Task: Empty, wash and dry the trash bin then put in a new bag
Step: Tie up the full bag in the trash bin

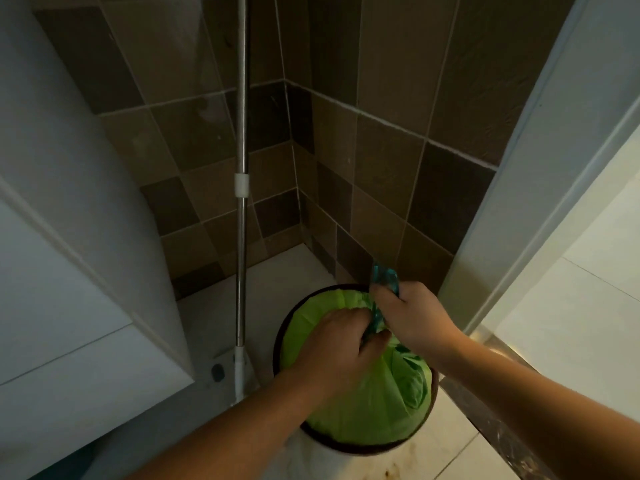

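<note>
A round white trash bin [332, 460] with a dark rim stands on the floor in the tiled corner. A green bag [374, 407] fills its mouth, gathered to a neck near the top right. My left hand [341, 348] presses on the bag and pinches the gathered neck. My right hand [408, 313] grips the bag's teal drawstring [384, 277], whose end sticks up above my fist. The bin's inside is hidden by the bag.
A mop with a metal pole [241, 216] leans in the corner just left of the bin. A white cabinet [69, 271] stands at the left. A white door frame [540, 161] and a dark threshold strip [498, 420] lie to the right.
</note>
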